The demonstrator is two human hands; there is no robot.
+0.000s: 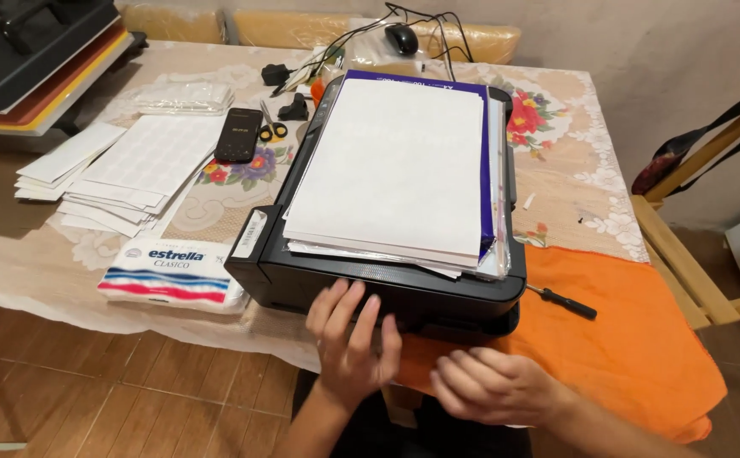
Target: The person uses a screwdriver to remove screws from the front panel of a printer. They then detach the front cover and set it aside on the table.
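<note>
Down at six o'clock, the left hand [349, 339] presses flat, fingers spread, against the black printer's [370, 284] front. Just at its four o'clock, the right hand [490, 386] rests loosely curled on the orange cloth [633, 339], holding nothing. Paper [395, 165] lies stacked on the printer, mid-desk [556, 187].

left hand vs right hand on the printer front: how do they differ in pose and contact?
The left hand lies flat, fingers spread and pointing up against the front face of the black printer; the right hand is curled, knuckles up, fingers pointing left. The left hand presses on the printer body; the right hand sits lower, by the printer's bottom edge over the orange cloth; whether it touches the printer is unclear. Neither hand holds anything; both are bare.
</note>
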